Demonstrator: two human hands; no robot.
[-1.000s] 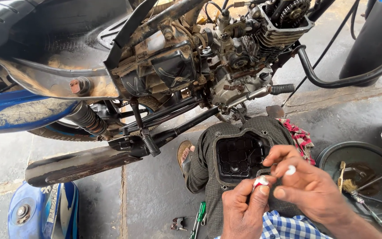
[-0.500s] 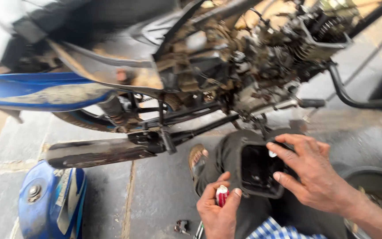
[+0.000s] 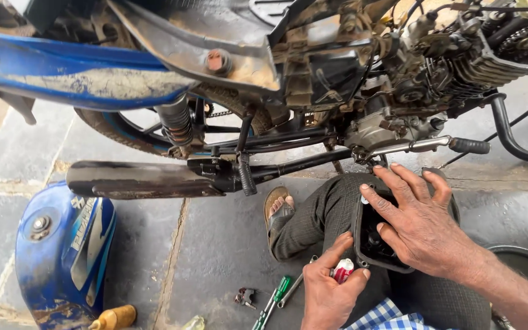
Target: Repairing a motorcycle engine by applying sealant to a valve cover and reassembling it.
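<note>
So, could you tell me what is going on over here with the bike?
A person sits on the stone floor beside a partly stripped motorcycle. The right hand rests spread over a black engine cover lying on the lap, steadying it. The left hand holds a small red and white tube right at the cover's lower edge. A green-handled screwdriver lies on the floor by the left hand, and the blue fuel tank sits off the bike, further left.

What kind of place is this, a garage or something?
Probably an open-air motorcycle repair spot on stone paving. A partly stripped motorcycle stands there, its blue fuel tank lies on the ground, and a green-handled screwdriver lies beside the person's knee.
</note>
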